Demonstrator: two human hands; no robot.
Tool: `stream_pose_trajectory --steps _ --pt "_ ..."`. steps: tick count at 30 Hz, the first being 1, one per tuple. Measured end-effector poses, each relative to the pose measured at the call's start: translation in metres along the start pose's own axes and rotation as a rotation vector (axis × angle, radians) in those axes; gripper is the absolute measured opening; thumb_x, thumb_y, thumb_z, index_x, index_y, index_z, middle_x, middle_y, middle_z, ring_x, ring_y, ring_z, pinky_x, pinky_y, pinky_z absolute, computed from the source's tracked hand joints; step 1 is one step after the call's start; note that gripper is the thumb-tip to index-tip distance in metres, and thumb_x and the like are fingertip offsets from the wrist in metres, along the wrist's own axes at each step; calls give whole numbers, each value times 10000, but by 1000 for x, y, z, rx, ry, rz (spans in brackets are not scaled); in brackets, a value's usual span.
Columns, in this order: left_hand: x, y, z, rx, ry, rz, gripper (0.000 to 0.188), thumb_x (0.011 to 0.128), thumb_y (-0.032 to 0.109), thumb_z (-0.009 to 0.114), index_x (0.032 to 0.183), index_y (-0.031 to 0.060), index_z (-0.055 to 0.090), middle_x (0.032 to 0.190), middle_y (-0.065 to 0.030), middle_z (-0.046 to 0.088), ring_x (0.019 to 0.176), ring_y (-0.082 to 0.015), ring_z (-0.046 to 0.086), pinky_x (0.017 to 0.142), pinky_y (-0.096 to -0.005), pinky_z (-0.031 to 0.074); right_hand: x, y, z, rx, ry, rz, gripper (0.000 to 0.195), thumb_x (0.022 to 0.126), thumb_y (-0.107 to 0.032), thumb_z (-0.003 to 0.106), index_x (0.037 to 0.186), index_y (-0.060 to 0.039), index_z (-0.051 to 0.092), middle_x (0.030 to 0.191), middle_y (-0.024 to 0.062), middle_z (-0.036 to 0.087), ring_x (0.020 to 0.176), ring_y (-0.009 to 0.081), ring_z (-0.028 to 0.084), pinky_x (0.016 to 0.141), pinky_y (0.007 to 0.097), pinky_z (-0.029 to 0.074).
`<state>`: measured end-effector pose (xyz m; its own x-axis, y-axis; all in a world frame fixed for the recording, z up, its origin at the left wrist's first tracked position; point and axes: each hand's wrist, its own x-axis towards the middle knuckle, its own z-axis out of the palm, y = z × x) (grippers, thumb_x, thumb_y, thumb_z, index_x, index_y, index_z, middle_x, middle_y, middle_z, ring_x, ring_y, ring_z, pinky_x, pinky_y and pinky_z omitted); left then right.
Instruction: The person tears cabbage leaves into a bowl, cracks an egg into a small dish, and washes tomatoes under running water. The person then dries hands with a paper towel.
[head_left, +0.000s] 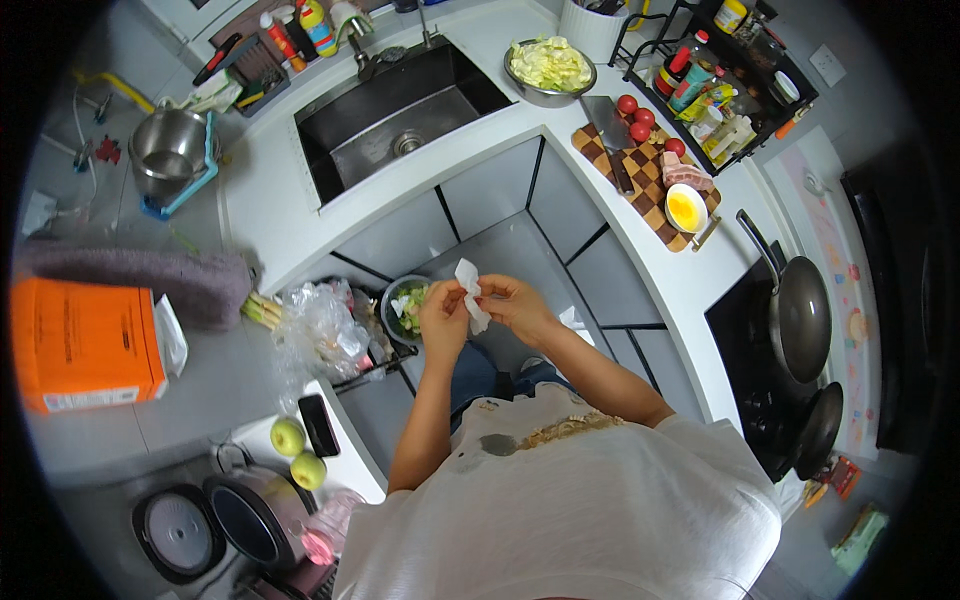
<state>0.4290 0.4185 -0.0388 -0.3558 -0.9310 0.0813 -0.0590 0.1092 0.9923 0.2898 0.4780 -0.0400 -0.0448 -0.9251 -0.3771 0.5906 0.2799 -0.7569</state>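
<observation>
Both hands meet at the middle of the view, in front of my body. A crumpled white paper tissue is pinched between them. My left hand grips its left side with thumb and fingers. My right hand grips it from the right. Just left of my left hand, lower down, stands a round bin with green vegetable scraps inside. A white piece of paper lies low to the right, beyond my right forearm.
A black sink is set in the white counter. Shredded cabbage fills a metal bowl. A checkered cutting board holds a cleaver, tomatoes, meat and a bowl of egg. Two pans are at the stove. Plastic bags hang left.
</observation>
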Motion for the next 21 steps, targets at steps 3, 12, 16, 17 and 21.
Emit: stream_pose_trajectory --steps 3,12,16,17,21 --pt "19 -5 -19 -158 -42 -59 310 812 -118 499 1094 3 545 1003 -62 589 938 -153 600 804 -258 478 39 1 1 -244 143 -90 259 845 -45 626 1102 -17 613 974 37 642 856 96 584 741 236 458" --pt "88 -31 -119 -89 30 -217 181 875 -25 505 1036 17 578 936 -58 607 761 -127 615 684 -240 498 143 -33 -62 -1017 757 -554 238 746 -65 704 982 -51 676 731 75 636 625 166 607 620 270 474" --pt "102 -37 -129 -137 81 -276 161 894 -7 489 1027 13 578 885 -59 616 713 -116 592 673 -232 495 184 -76 -66 -860 846 -577 216 728 -74 711 940 -64 674 697 104 594 613 226 596 601 307 478" --pt "105 -37 -128 -163 95 -304 159 896 -16 483 1021 11 579 867 -53 617 710 -109 587 667 -225 485 196 -85 -71 -866 843 -579 205 731 -74 708 933 -65 673 701 106 596 619 231 596 601 314 479" --pt "110 -45 -124 -157 145 -302 147 909 -8 478 1013 9 580 822 -51 620 704 -108 584 656 -226 485 251 -111 -102 -1168 796 -794 182 747 -58 706 928 -75 693 738 110 626 619 177 613 572 285 488"
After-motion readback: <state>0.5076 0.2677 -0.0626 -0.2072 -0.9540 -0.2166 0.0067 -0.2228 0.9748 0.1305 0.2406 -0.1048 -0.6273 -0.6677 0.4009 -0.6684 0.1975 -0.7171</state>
